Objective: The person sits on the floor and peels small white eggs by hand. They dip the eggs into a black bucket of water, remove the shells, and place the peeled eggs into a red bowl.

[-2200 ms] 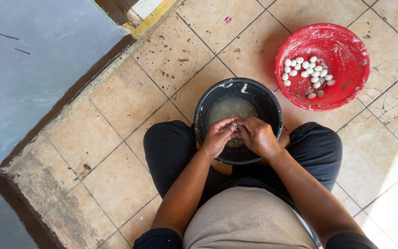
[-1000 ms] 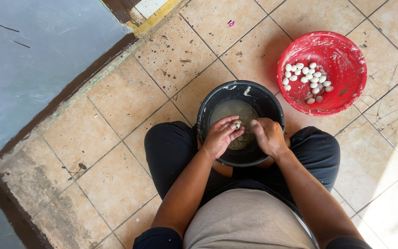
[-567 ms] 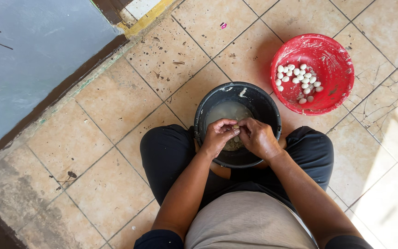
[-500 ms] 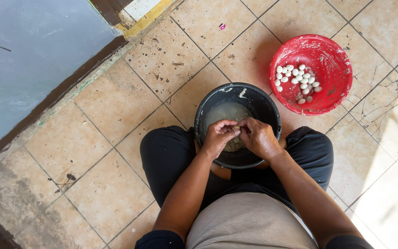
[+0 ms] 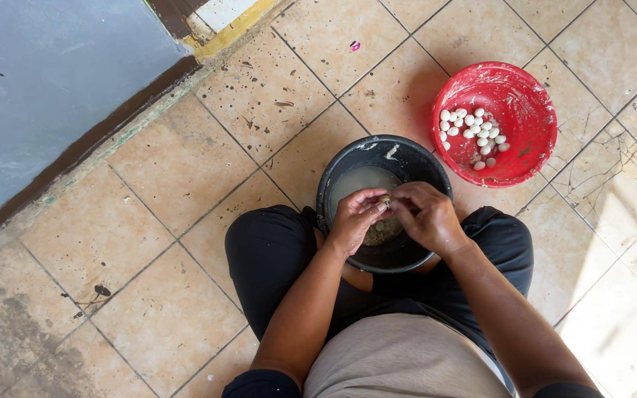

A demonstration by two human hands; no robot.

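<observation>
Black bucket [image 5: 407,158] of cloudy water sits between the knees; over it the left hand [image 5: 354,219] and right hand [image 5: 426,215] pinch one small egg [image 5: 385,200], apparently peeling it. Beyond the bucket, a red bowl [image 5: 528,103] holds white peeled eggs [image 5: 472,133].

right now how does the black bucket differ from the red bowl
The black bucket is deep and holds cloudy water with a few small eggs; the red bowl is shallow and holds a dry pile of white peeled eggs. The bucket sits between the person's knees; the bowl sits apart. Both are round and stand on the tiled floor.
</observation>
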